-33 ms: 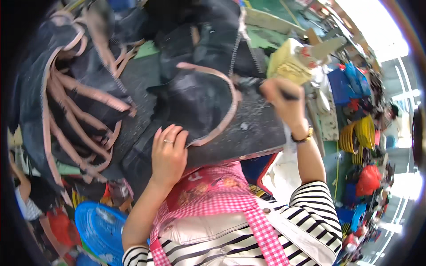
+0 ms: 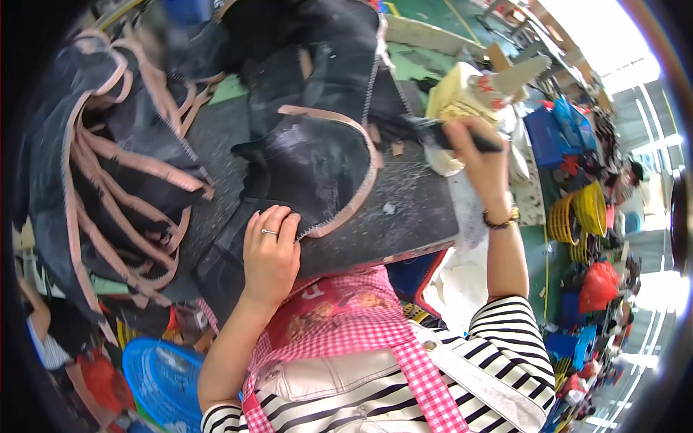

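Note:
A curved black piece with a pinkish edge strip lies on the dark work board; whitish smears mark its surface. The fingers of my left hand rest stretched out on the piece's near edge. To the right, my right hand is closed around a dark-handled brush. Its pale tip points left, beside the far right edge of the board, and is too blurred to make out fully. Just beyond that hand stands a yellowish container with coated sides.
Black pieces with long pinkish strips are heaped at the left. More black material lies at the far side. A blue basket stands low at the left, and yellow baskets stand on the floor at the right.
My right hand has turned a little and shifted slightly right, so the brush shows more clearly. The black piece and my left hand appear a little further left in the picture.

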A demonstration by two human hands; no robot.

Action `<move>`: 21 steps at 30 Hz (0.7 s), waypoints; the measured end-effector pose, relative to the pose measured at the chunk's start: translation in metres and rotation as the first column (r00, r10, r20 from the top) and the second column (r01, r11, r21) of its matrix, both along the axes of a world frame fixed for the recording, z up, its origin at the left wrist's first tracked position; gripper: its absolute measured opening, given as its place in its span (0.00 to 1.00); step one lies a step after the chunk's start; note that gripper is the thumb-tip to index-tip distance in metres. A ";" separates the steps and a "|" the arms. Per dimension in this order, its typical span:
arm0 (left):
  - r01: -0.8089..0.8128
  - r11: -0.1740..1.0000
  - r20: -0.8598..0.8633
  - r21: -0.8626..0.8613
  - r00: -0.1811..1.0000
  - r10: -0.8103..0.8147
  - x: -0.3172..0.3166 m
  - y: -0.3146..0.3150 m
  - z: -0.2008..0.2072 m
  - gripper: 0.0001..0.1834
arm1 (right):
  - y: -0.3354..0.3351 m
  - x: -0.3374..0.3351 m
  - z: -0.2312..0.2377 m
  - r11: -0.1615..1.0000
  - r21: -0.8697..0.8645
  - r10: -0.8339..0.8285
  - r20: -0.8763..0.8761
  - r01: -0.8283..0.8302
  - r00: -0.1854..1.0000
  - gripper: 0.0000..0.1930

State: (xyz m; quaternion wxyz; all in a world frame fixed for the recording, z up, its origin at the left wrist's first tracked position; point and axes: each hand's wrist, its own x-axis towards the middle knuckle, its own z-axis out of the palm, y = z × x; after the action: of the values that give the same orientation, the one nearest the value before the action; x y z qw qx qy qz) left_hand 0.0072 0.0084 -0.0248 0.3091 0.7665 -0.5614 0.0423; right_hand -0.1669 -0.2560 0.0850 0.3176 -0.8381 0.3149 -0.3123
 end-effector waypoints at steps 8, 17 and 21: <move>0.146 0.983 0.056 0.114 0.987 -0.153 0.007 -0.050 0.012 0.20 | -0.043 -0.070 -0.035 0.943 -0.290 -0.212 -0.134 0.166 0.968 0.13; 0.139 0.965 0.155 0.224 0.972 -0.176 0.014 -0.013 0.003 0.22 | -0.015 -0.007 -0.033 0.878 0.472 0.143 -0.097 -0.081 0.985 0.18; 0.086 0.959 0.163 0.272 0.978 -0.134 0.007 0.001 0.012 0.20 | -0.013 0.044 -0.051 0.942 0.334 0.022 -0.100 0.012 0.995 0.17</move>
State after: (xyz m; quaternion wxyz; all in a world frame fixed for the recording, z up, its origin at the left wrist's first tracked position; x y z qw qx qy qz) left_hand 0.0141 0.0093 -0.0129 0.1545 0.7614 -0.6293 0.0191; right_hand -0.1232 -0.2692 0.0339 0.4395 -0.7878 0.3771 -0.2100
